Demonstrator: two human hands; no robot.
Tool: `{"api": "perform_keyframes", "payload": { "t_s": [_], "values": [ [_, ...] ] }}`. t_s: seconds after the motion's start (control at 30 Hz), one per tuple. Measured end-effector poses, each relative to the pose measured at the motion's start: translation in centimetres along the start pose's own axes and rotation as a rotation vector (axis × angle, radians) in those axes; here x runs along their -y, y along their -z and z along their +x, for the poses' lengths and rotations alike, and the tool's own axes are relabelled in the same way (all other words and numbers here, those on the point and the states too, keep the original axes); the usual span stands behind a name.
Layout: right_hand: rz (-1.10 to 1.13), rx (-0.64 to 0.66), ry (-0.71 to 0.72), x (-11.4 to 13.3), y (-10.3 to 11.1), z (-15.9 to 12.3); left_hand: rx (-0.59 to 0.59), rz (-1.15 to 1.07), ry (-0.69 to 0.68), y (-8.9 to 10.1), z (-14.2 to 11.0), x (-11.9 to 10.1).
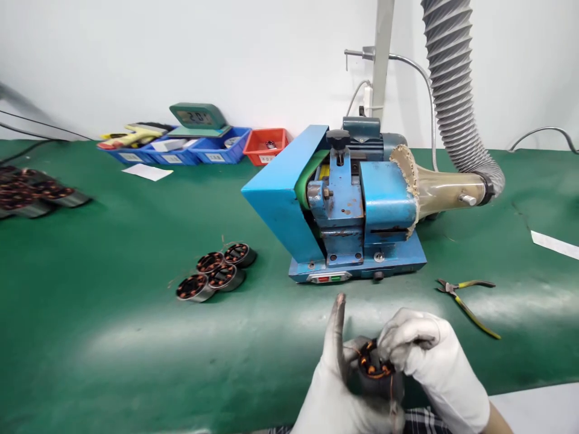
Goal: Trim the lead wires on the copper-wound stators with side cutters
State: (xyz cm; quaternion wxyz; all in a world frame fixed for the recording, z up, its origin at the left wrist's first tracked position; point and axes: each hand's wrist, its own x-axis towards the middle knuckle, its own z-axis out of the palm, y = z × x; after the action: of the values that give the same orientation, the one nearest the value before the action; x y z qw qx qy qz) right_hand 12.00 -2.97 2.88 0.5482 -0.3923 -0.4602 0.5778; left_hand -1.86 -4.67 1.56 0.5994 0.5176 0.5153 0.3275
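Observation:
Near the front edge, my left hand (337,386), in a white glove, cradles a motor stator (376,372) from below and the left, its thumb pointing up. The stator is a dark ring with copper windings inside. A thin copper wire (391,392) hangs down its near side. At the stator's upper right rim, my gloved right hand (418,346) is closed in a pinch; what sits between its fingertips is hidden. Diagonal cutters (456,290) with yellow-green handles lie to the right of my hands, jaws toward the left.
A blue belt sander (344,211) stands ahead, joined to a grey duct hose (456,102). Several stators (194,288) sit left of it, with more (67,196) at the far left. Blue bins (221,150), a red bin (266,144) and a clock (198,116) line the back.

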Motion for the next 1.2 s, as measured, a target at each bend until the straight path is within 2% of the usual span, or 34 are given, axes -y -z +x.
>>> {"api": "perform_keyframes", "payload": {
  "t_s": [0.17, 0.27, 0.33, 0.4, 0.47, 0.53, 0.6, 0.7, 0.77, 0.87, 0.9, 0.97, 1.03, 1.13, 1.2],
  "values": [
    [0.445, -0.247, -0.214, 0.8, 0.1, 1.0, -0.052, 0.147, -0.037, 0.0, -0.5, -1.4],
    [0.670, -0.362, -0.212, 1.1, 1.0, 1.1, -0.107, 0.038, -0.031, 0.2, -0.7, -1.5],
    [0.622, -0.292, -0.205, 0.8, 1.3, 0.8, -0.174, -0.205, 0.052, 0.4, -0.5, -1.4],
    [0.430, -0.143, -0.160, 0.3, 1.1, 0.3, -0.211, -0.501, 0.183, 0.4, 0.0, -1.4],
    [0.201, -0.048, -0.038, 0.0, 0.5, 0.0, -0.213, -0.697, 0.274, 0.3, 0.5, -1.7],
    [0.045, -0.032, 0.091, 0.1, -0.2, 0.2, -0.230, -0.793, 0.283, 0.0, 0.8, -2.1],
    [0.050, -0.065, 0.092, 0.6, -0.6, 0.7, -0.272, -0.846, 0.250, -0.3, 0.7, -2.4],
    [0.282, -0.173, -0.071, 1.8, 0.2, 1.3, -0.333, -0.865, 0.164, -0.7, 0.3, -2.4],
    [0.459, -0.258, -0.099, 2.6, 1.4, 1.5, -0.353, -0.843, 0.124, -0.7, 0.1, -2.3],
    [0.507, -0.324, -0.103, 2.9, 2.5, 1.4, -0.351, -0.814, 0.184, -0.3, -0.1, -2.5],
    [0.454, -0.288, -0.136, 2.8, 2.5, 1.3, -0.344, -0.795, 0.202, -0.2, -0.1, -2.7],
    [0.265, -0.130, -0.203, 2.3, 1.7, 1.0, -0.328, -0.769, 0.212, -0.1, 0.1, -3.3],
    [0.090, 0.000, -0.178, 1.7, 0.4, 0.9, -0.299, -0.826, 0.242, -0.3, 0.5, -4.1],
    [0.015, 0.015, -0.073, 1.3, -1.1, 1.2, -0.226, -0.949, 0.327, -0.8, 0.9, -4.7],
    [0.176, -0.006, -0.112, 1.6, -1.0, 1.6, -0.200, -0.907, 0.322, -1.1, 0.7, -4.3]
  ]
}}
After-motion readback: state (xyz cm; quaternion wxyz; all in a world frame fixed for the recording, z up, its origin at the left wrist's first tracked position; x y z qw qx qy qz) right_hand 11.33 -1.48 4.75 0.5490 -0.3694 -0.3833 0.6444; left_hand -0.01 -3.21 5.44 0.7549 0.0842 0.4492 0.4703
